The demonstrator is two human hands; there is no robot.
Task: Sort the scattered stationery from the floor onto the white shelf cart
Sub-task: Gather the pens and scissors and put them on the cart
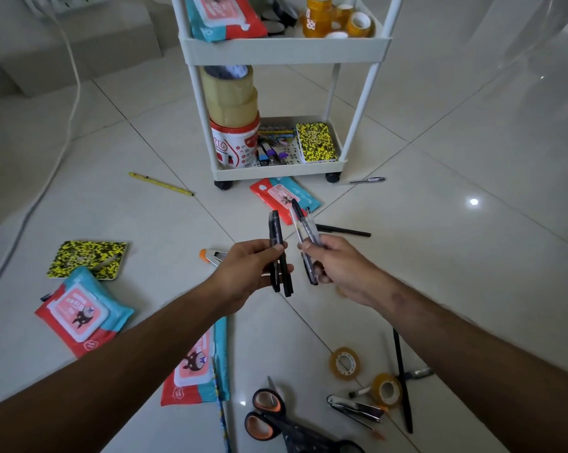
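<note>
My left hand (250, 273) grips two black pens (277, 237), held upright. Close to its right, my right hand (338, 266) grips a few clear-barrelled pens (303, 223), tips pointing up and left. Both hands hover above the tiled floor, in front of the white shelf cart (285, 49). The cart's bottom tray (276, 173) holds tape rolls on a red and white tub, pens and a yellow-black notebook. Its upper tray carries a wipes pack and small tape rolls.
Scattered on the floor: a yellow pencil (161, 184), a black pen (343, 230), another pen (367, 180), wipes packs (83, 310), a yellow-black notebook (86, 259), scissors (269, 416), two tape rolls (344, 362), a stapler (357, 411). A white cable (70, 103) runs along the left.
</note>
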